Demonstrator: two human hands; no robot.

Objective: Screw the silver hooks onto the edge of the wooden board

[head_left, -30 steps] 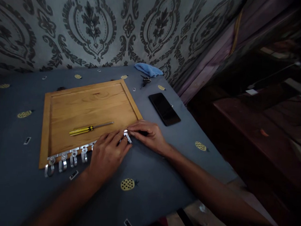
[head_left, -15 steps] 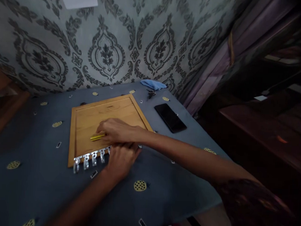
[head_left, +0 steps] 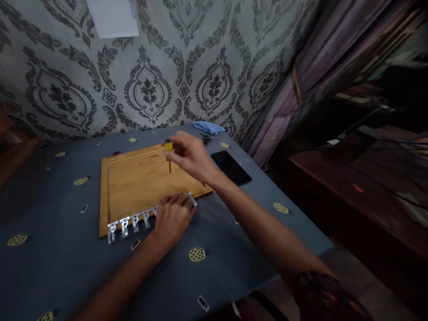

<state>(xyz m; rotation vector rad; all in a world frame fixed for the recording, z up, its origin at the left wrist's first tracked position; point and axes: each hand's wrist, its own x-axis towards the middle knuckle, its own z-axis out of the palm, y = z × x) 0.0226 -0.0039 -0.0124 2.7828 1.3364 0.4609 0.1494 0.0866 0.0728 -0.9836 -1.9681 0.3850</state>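
Observation:
My right hand (head_left: 191,155) is raised over the wooden board (head_left: 136,181), closed around the small yellow-and-black handle of a screwdriver (head_left: 169,146). Its thin shaft points down at the board without visibly touching it. Along the board's near edge runs a silver metal hook rail (head_left: 135,219) with several hooks hanging past the edge. My left hand (head_left: 173,217) lies across the right part of this rail, fingers bent over it and holding it against the board. That hand hides the middle of the rail; one end (head_left: 191,198) shows to its right.
A black phone (head_left: 231,167) lies right of the board. Behind it are a small dark object (head_left: 207,139) and a blue cloth (head_left: 208,127) near the patterned wall. A patterned cloth (head_left: 231,269) covers the table. A purple curtain (head_left: 271,134) hangs at the right.
My right hand has lifted from beside the left hand and tilted the screwdriver from nearly level to upright. My left hand stays on the rail. The view has shifted slightly.

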